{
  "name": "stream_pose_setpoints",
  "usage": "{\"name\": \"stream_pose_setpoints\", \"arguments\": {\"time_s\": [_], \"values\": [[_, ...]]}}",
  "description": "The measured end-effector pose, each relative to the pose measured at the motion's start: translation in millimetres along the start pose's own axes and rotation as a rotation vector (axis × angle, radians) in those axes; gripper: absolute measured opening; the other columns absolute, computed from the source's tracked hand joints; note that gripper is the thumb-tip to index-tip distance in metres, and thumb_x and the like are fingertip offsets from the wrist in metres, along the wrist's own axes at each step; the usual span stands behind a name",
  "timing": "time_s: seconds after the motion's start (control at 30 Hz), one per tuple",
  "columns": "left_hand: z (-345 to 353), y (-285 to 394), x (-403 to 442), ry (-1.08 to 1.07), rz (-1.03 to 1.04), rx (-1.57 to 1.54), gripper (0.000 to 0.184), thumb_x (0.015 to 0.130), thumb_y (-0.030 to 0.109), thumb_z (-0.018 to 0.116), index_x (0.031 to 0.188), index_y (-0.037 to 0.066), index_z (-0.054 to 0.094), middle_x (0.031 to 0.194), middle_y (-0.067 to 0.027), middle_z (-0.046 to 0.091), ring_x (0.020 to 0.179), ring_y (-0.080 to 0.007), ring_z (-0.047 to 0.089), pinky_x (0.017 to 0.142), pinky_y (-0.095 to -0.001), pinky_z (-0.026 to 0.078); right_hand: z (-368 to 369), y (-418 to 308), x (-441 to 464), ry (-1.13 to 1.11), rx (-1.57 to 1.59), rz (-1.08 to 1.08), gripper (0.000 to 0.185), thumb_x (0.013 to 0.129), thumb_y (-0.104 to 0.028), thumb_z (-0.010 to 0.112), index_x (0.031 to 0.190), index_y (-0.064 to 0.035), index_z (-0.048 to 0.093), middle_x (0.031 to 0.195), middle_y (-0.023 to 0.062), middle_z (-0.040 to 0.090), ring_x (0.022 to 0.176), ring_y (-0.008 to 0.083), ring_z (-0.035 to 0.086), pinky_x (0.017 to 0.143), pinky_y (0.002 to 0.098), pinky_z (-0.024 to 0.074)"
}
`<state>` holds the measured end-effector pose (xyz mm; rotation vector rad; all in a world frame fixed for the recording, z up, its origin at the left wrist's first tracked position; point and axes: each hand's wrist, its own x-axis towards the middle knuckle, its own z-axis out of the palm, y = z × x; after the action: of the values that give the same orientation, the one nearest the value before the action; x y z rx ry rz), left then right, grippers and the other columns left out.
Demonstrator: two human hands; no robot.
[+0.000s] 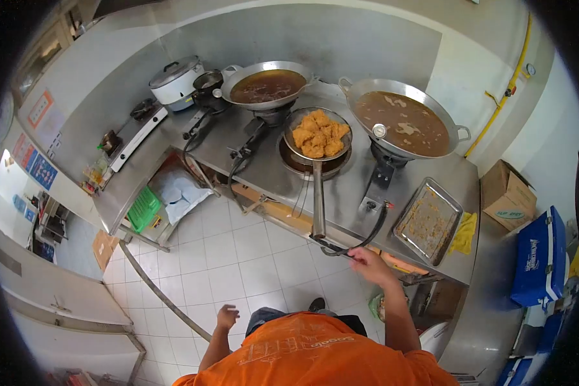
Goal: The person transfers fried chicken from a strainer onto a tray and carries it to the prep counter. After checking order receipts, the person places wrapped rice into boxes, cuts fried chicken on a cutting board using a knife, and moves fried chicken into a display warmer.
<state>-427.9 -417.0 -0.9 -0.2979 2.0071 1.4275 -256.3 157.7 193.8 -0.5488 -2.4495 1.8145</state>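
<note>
My right hand [368,265] is at the counter's front edge, its fingers closed by a dark, thin object. Whether that is part of the black hose [367,239] or a separate tool, I cannot make out. Left of it, the long handle of a strainer [318,199] reaches over the edge. Golden fried pieces [318,134] fill the strainer, which rests on a round metal pan [310,172]. Low beside my body hangs my left hand [227,317], fingers loosely curled and slightly apart; a pale gap shows between them.
Two large woks, one at the back [268,85] and one at right [402,119], hold brown liquid over burners. A crumb-covered tray [429,222] lies beside a yellow cloth [464,233]. Further right are a cardboard box [508,195] and blue cooler [535,258]. A rice cooker [175,83] stands back left.
</note>
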Motion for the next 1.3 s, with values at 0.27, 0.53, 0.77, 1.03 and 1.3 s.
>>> {"name": "stream_pose_setpoints", "arguments": {"time_s": [0.27,0.53,0.77,1.03,1.3], "values": [[-10.3,-67.3,3.0,-0.224,-0.052,0.74,0.027,0.089,0.019,0.077,0.112,0.007,0.069,0.089,-0.0121,0.075,0.08,-0.026,0.074,0.064,-0.0405,0.061,23.9,-24.0,66.7,-0.043,0.565,0.188,0.034,0.103,-0.028,0.062,0.13,-0.0071,0.059,0.101,0.0057,0.068,0.089,0.014,0.065,0.08,0.0292,0.0527],[2.7,-1.3,104.4,-0.348,-0.066,0.422,0.027,0.093,0.024,0.074,0.116,0.01,0.068,0.101,-0.0095,0.073,0.09,-0.0242,0.072,0.073,-0.0443,0.061,42.6,-45.6,170.5,0.096,1.057,0.362,0.041,0.103,-0.043,0.06,0.127,-0.01,0.056,0.11,0.0097,0.07,0.095,0.019,0.068,0.08,0.0378,0.0558],[6.7,169.0,156.8,-0.385,-0.207,0.546,0.026,0.096,0.03,0.071,0.113,0.011,0.067,0.09,-0.0058,0.074,0.078,-0.0201,0.071,0.066,-0.0404,0.057,35.8,-70.3,230.1,0.083,1.133,0.417,0.031,0.106,-0.031,0.054,0.125,-0.0063,0.053,0.111,0.0155,0.07,0.082,0.0247,0.069,0.067,0.0366,0.06],[4.2,236.0,157.7,-0.572,-0.122,0.514,0.028,0.097,0.03,0.07,0.115,0.009,0.066,0.093,-0.0067,0.073,0.082,-0.0203,0.07,0.071,-0.0401,0.056,31.7,-95.7,248.0,0.174,1.034,0.46,0.029,0.104,-0.026,0.058,0.123,-0.0047,0.051,0.106,0.0179,0.07,0.074,0.0211,0.064,0.059,0.0337,0.0553],[43.7,243.4,185.1,-0.396,0.008,0.474,0.03,0.098,0.03,0.068,0.116,0.007,0.065,0.097,-0.0075,0.072,0.086,-0.0205,0.069,0.075,-0.0398,0.055,34.6,-87.9,248.3,0.187,1.099,0.463,0.024,0.103,-0.021,0.061,0.116,-0.0036,0.051,0.091,0.0097,0.062,0.061,0.0122,0.05,0.051,0.0273,0.0429]]}}
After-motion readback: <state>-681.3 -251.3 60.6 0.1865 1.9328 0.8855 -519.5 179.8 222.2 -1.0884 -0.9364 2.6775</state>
